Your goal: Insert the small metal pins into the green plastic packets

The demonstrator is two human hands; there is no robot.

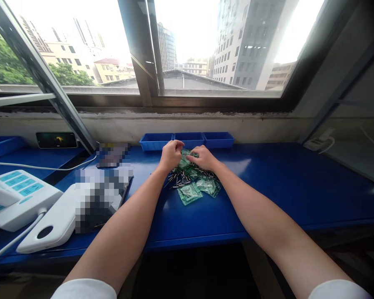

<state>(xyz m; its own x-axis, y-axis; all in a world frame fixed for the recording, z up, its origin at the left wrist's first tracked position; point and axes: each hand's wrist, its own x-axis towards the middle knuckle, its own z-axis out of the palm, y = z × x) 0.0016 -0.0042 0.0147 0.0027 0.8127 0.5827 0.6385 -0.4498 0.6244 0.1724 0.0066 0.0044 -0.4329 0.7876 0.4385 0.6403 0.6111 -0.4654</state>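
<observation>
My left hand is closed in a pinch above the back of a pile on the blue table; what its fingertips hold is too small to tell. Just across from it, my right hand has its thumb and fingers bent on a small green plastic packet. Below the hands lie several more green packets, one of them a see-through green packet nearest the front. Loose thin dark and silver metal pins are heaped among them. My right hand covers part of the heap.
Three joined blue bins stand behind the hands by the wall. To the left are a white power strip with a cable, a white power bank-like device and a phone. Blurred items lie beside my left forearm. A metal post rises at left.
</observation>
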